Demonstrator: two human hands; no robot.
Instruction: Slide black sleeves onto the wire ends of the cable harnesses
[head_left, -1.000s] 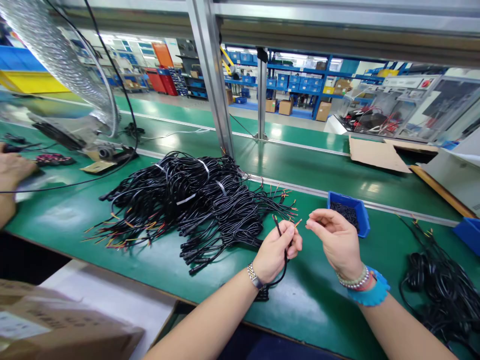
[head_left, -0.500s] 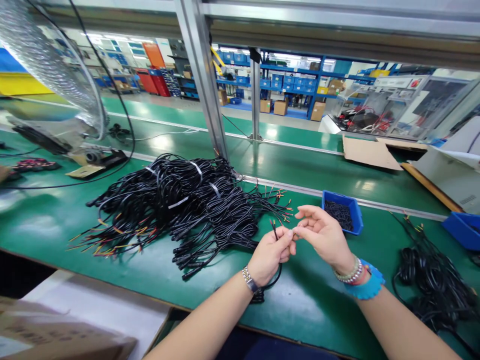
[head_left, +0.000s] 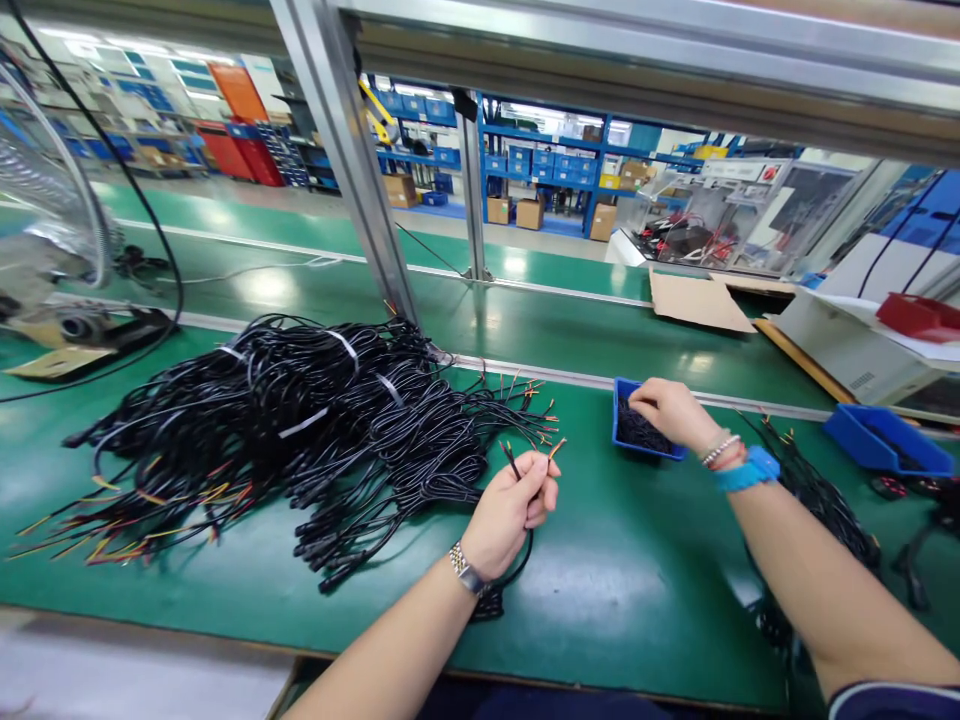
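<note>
My left hand (head_left: 510,512) is closed round a black cable (head_left: 517,470) whose stripped coloured wire ends stick up above my fingers; the rest of the cable loops down to the green bench (head_left: 615,590). My right hand (head_left: 670,410) reaches into a small blue bin (head_left: 621,395) of little black pieces, fingers curled down among them; whether they hold one is hidden. A blue wrist strap (head_left: 750,468) and bead bracelets sit on that wrist, a watch on the left.
A big pile of bundled black cables (head_left: 300,420) lies left of my hands. More black cables (head_left: 817,500) lie at the right, beside another blue bin (head_left: 885,445). A fan (head_left: 52,200) stands far left; an aluminium post (head_left: 352,170) rises behind the pile.
My right hand left the wire ends it was pinching by my left hand and moved right into the blue bin. The view swung right; the left hand kept its cable.
</note>
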